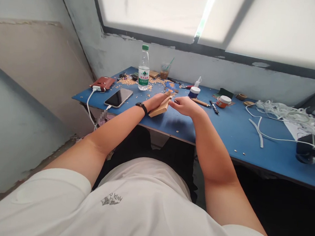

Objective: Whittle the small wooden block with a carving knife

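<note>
My left hand [156, 101], with a dark band at the wrist, is closed around a pale wooden block [159, 111]. The block is tilted above the front part of the blue table [222, 134]. Just to its right, my right hand [185, 105] is curled shut, with its thumb side close to the block. A small dark bit shows at those fingers, but the rest of what they hold is hidden. I cannot tell whether the right thumb touches the wood.
Left of my hands are a phone [118, 97], a brown case [104, 84] and a water bottle [143, 74]. Wood shavings [127, 81] and a cup [165, 71] lie behind. Rightward are a blue jar [194, 93], an orange jar [223, 102], a pen [214, 107] and tangled cables [293, 113].
</note>
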The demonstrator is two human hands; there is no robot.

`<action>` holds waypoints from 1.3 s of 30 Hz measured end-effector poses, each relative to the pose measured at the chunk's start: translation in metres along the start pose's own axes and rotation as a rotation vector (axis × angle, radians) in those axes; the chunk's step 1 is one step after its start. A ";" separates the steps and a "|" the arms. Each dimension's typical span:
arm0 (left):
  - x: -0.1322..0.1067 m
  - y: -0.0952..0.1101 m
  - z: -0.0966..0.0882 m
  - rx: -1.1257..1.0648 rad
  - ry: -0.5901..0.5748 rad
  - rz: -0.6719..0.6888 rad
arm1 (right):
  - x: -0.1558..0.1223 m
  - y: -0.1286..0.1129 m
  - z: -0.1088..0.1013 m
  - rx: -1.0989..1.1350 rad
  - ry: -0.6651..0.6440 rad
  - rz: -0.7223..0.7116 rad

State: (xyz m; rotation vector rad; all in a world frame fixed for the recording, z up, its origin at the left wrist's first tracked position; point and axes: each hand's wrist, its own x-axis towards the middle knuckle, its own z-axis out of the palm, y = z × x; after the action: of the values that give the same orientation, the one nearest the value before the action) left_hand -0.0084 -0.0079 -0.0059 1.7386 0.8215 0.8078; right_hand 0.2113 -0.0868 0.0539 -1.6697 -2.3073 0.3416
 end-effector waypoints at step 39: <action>-0.003 0.007 0.008 0.010 0.093 -0.016 | 0.002 -0.002 0.002 -0.034 0.081 0.002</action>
State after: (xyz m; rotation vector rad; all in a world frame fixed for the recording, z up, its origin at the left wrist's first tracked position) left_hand -0.0025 -0.0165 -0.0015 1.7110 0.9016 0.8803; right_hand 0.2079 -0.0860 0.0528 -1.6704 -2.2641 0.2320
